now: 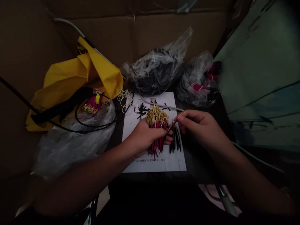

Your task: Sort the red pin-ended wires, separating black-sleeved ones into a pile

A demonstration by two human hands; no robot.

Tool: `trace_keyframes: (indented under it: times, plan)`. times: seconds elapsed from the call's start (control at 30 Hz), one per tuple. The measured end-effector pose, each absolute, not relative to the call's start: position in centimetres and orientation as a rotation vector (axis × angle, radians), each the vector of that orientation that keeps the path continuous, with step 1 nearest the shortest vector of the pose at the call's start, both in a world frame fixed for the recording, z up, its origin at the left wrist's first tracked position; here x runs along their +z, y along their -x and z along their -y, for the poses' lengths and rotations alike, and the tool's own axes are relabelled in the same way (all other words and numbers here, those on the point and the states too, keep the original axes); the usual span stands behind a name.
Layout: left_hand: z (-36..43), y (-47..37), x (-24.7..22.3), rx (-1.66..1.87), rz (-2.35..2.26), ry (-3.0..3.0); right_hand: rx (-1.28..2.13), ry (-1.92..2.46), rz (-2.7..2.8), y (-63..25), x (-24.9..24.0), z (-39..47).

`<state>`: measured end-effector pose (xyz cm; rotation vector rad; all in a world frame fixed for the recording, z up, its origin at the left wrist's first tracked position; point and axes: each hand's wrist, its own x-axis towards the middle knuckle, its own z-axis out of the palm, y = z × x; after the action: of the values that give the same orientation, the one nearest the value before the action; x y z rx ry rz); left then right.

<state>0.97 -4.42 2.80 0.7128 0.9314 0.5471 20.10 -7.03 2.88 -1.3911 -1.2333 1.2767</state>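
Observation:
My left hand (147, 134) is closed round a thick bundle of short red wires (157, 120) with gold-coloured metal ends pointing up and away from me. To the right of it, my right hand (198, 123) pinches a single red wire with a gold-coloured end (180, 116); the wire's other end reaches the left hand's fingertips. Beneath both hands lies a white printed sheet (133, 150). Several black wires (175, 140) rest on its right part, partly hidden by the left fingers. Short black tube pieces (142, 109) are scattered beyond the bundle.
At the back stand a clear plastic bag of dark items (154, 72) and another bag (197, 81) with red wires. On the left are a yellow bag (63, 75), a banded wire bundle (93, 104) and clear plastic (77, 143). Rubber bands (126, 97) lie near a pale cable (161, 105).

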Motion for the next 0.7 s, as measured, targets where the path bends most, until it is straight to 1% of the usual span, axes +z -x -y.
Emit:
trace_keyframes:
  times: [0.13, 0.33, 0.47, 0.6, 0.7]
  plan:
    - [4.2, -0.1, 2.8, 0.577, -0.956, -0.733, 1.073, 1.455, 1.22, -21.2, 3.7, 7.1]
    - [3.8, 0.4, 2.9, 0.547, -1.016, -0.702, 1.14, 1.683, 1.435, -21.5, 2.6, 6.6]
    - [3.7, 0.5, 3.3, 0.603, -1.035, -0.707, 1.178, 1.702, 1.589, -21.4, 1.8, 6.4]
    - [3.3, 0.8, 3.5, 0.718, -1.052, -0.707, 1.203, 1.693, 1.834, -21.1, 1.9, 6.5]
    - [2.9, 0.9, 3.4, 0.744, -1.062, -0.707, 1.192, 1.695, 1.9, -20.9, 2.0, 6.7]
